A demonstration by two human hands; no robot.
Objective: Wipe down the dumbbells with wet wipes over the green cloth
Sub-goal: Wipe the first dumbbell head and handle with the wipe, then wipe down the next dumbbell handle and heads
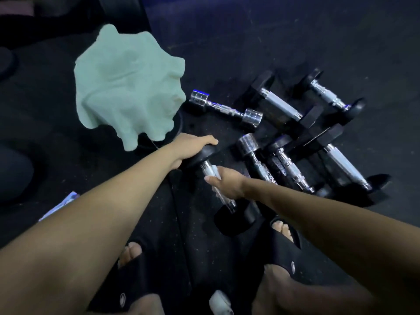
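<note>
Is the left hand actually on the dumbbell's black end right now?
Touching. The head view shows the left hand cupped over the upper black head of the dumbbell, fingers curled on its far edge, no gap visible.

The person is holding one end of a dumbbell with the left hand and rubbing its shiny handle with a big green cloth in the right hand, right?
Not quite. The head view shows the right hand rubbing the dumbbell handle with a small white wet wipe. The green cloth lies crumpled apart. The left hand does hold one end.

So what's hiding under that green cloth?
The green cloth is draped over something round and dark; only a black curved edge peeks out on the floor. What it is stays covered.
</note>
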